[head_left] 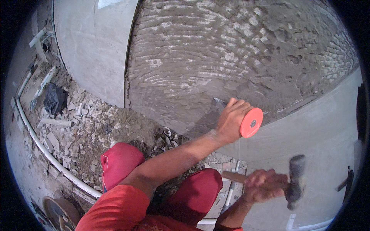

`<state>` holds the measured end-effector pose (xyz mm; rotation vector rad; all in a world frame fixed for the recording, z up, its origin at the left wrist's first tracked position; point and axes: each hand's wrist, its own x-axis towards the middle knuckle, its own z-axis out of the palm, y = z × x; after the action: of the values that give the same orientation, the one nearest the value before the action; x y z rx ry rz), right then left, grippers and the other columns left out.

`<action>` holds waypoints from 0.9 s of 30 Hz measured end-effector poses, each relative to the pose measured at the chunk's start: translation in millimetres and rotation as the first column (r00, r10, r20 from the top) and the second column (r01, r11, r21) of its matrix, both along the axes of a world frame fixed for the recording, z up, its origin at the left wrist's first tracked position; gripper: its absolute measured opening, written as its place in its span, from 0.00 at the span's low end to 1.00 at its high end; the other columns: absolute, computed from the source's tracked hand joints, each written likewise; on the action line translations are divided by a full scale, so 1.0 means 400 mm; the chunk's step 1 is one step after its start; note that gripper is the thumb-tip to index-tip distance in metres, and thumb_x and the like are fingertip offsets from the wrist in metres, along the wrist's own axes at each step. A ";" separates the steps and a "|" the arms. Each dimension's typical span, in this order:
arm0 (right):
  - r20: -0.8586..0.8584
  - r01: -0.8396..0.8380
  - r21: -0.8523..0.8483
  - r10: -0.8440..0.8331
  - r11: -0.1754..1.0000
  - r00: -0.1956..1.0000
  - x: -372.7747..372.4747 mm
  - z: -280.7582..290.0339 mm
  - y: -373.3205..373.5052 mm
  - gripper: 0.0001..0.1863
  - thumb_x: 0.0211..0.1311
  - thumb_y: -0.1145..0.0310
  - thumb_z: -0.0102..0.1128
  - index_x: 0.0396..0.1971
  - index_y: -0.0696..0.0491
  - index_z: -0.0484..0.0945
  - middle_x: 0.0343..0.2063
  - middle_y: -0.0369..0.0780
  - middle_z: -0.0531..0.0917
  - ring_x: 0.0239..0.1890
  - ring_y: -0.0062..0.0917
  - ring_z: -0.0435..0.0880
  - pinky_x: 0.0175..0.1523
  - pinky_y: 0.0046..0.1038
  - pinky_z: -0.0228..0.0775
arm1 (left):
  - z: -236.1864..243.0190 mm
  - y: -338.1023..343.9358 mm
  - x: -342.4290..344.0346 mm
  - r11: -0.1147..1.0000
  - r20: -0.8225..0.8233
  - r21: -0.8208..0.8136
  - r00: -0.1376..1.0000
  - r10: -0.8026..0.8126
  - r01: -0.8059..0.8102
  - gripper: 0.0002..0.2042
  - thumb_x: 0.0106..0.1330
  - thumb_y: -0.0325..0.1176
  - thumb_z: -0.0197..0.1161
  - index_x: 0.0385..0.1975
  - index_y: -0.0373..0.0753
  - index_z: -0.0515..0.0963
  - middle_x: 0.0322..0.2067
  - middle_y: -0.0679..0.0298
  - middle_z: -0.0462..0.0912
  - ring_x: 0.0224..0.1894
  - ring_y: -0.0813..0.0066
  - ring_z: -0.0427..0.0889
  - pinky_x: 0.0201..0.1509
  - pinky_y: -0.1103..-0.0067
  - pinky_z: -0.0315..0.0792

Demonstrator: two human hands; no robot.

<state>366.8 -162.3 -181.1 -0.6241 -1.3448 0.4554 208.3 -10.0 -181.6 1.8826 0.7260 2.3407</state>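
My left hand (232, 120) is wrapped round a chisel with a round orange hand guard (250, 127) and a steel striking end at its centre. The chisel's metal blade tip (219, 101) rests against the grey mortar bed (192, 69), which is ridged in parts and smeared in others. Lower right, my right hand (264, 184) grips a hammer by its wooden handle. Its dark steel head (295, 181) stands apart from the chisel, slightly blurred by motion.
Large grey tiles lie at the upper left (92, 46) and lower right (308, 134). Broken tile rubble (84, 123) covers the ground at left, with a black plastic bag (55, 99) on it. A white pipe (46, 154) curves past a bucket (61, 210).
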 end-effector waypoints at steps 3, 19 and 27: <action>0.719 0.346 0.279 -0.434 0.896 0.543 0.018 0.039 0.059 0.19 0.67 0.57 0.56 0.22 0.55 0.71 0.19 0.38 0.74 0.18 0.24 0.72 0.22 0.25 0.65 | -0.013 0.006 0.004 1.000 0.008 -0.011 1.000 -0.001 0.001 0.16 0.44 0.31 0.72 0.33 0.35 0.77 0.31 0.59 0.77 0.36 0.59 0.75 0.43 0.68 0.64; 0.080 0.152 -0.438 -0.130 0.886 0.988 -0.099 0.146 -0.015 0.19 0.71 0.53 0.51 0.25 0.52 0.69 0.15 0.34 0.69 0.13 0.19 0.66 0.16 0.23 0.61 | -0.023 0.012 -0.002 0.995 0.055 -0.084 0.997 0.059 -0.054 0.12 0.47 0.30 0.70 0.30 0.36 0.77 0.29 0.59 0.76 0.35 0.59 0.75 0.41 0.67 0.64; 0.491 0.346 -0.465 -0.088 0.815 0.867 -0.061 0.088 0.075 0.08 0.61 0.68 0.57 0.26 0.54 0.69 0.19 0.38 0.73 0.16 0.24 0.68 0.21 0.24 0.66 | -0.015 0.014 -0.016 0.994 0.027 -0.093 0.998 0.060 -0.057 0.11 0.49 0.31 0.68 0.31 0.36 0.78 0.30 0.60 0.77 0.36 0.60 0.75 0.42 0.68 0.64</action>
<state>342.2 -132.4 -145.8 -1.4224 -1.5581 0.5203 201.7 -4.6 -187.8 1.8093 0.8812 2.3203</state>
